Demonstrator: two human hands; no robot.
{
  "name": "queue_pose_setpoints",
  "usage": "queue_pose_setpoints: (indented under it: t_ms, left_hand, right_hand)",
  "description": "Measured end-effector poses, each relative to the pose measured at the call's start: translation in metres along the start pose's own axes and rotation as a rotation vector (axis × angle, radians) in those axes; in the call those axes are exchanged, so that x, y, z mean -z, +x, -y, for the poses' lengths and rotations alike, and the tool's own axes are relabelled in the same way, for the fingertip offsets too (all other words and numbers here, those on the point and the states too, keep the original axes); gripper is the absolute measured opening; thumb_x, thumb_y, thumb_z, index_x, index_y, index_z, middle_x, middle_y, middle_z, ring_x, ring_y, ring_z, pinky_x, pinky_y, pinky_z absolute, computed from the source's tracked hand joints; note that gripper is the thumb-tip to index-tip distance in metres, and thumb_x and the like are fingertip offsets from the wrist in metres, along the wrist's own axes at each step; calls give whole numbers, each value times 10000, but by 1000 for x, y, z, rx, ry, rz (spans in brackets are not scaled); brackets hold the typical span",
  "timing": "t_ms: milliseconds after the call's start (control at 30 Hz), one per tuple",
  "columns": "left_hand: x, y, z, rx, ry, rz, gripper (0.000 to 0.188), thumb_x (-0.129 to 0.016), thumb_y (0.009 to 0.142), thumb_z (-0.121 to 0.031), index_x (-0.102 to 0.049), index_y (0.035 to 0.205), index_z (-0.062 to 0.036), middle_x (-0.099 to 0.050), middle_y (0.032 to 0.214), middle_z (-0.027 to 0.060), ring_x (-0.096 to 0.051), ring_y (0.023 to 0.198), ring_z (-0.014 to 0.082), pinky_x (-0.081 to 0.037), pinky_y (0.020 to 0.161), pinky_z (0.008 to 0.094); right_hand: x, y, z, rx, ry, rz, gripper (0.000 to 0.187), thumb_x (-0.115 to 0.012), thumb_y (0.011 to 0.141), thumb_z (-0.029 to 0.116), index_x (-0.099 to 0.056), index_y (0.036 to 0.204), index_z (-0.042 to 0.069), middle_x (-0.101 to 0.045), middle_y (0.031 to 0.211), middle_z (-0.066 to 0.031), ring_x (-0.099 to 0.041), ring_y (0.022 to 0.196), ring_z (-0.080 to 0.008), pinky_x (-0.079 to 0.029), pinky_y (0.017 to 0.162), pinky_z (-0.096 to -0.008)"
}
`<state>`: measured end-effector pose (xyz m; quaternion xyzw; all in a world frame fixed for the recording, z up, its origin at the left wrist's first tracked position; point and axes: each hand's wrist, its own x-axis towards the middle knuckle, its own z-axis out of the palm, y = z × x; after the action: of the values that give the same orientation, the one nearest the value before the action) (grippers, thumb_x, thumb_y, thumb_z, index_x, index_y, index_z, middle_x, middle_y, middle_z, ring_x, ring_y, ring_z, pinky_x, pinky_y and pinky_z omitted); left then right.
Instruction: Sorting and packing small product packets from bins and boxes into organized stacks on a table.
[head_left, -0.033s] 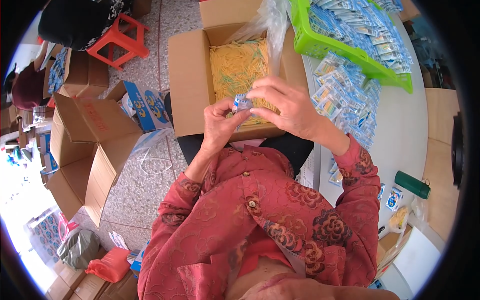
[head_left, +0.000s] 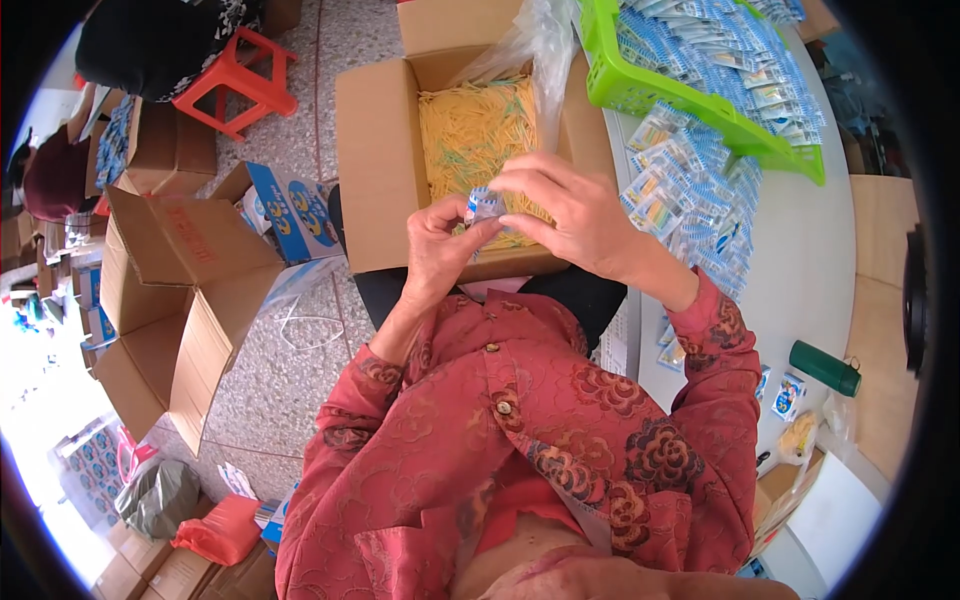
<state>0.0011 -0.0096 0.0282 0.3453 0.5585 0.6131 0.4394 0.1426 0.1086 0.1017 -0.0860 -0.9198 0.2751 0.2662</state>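
Observation:
A small clear packet with blue-and-white print [head_left: 484, 204] is held up over the near side of an open carton [head_left: 375, 170]. My left hand [head_left: 436, 250] grips it between thumb and fingers. From the other side, the fingertips and thumb of my right hand [head_left: 580, 215] close on the packet's right edge. Below both hands, the carton holds a heap of thin yellow and green plastic pieces [head_left: 475, 125]. Clear plastic film [head_left: 548, 60] hangs over its far right corner. Whatever lies inside the packet is too small to make out.
On the white table [head_left: 800, 260] at right lie loose filled packets [head_left: 690, 200] beside a green basket [head_left: 600, 80] full of more. A green bottle [head_left: 825, 369] lies nearer. An open empty carton [head_left: 190, 300] stands at left, with a red stool [head_left: 240, 85] beyond and a seated person.

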Motion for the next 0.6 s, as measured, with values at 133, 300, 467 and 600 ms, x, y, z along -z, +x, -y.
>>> queue_pose_setpoints:
  t_ms: [133, 300, 467, 600]
  left_hand:
    - [-2, 1, -2, -46, 9, -33, 61, -692, 748, -17, -634, 762, -6, -567, 690, -51, -468, 637, 9, -370, 546, 177]
    - [3, 5, -8, -10, 25, -52, 63, -687, 753, -20, -628, 767, 1, -561, 675, -51, -467, 622, 5, -369, 531, 170]
    - [10, 14, -24, -8, -36, -5, 46, -677, 775, -24, -638, 784, -4, -590, 709, -35, -498, 646, 13, -406, 558, 169]
    - [16, 18, -31, 20, -66, -25, 42, -671, 786, -30, -651, 815, -9, -610, 729, -28, -521, 654, 20, -423, 571, 174]
  right_hand:
    - [-7, 0, 0, -89, -43, -27, 283, -674, 721, 104, -561, 979, 69, -561, 960, -64, -598, 827, -255, -502, 674, -330]
    - [-9, 8, 5, -54, -2, -98, 266, -670, 724, 101, -560, 962, 62, -573, 952, -66, -605, 811, -256, -501, 662, -334]
    - [-12, 25, 1, -78, 147, -87, 199, -657, 731, 87, -562, 903, 57, -574, 894, -54, -593, 760, -250, -486, 639, -323]
    - [-9, 38, -2, -45, 180, -87, 133, -647, 733, 65, -556, 829, 49, -559, 865, -60, -584, 744, -249, -469, 629, -326]
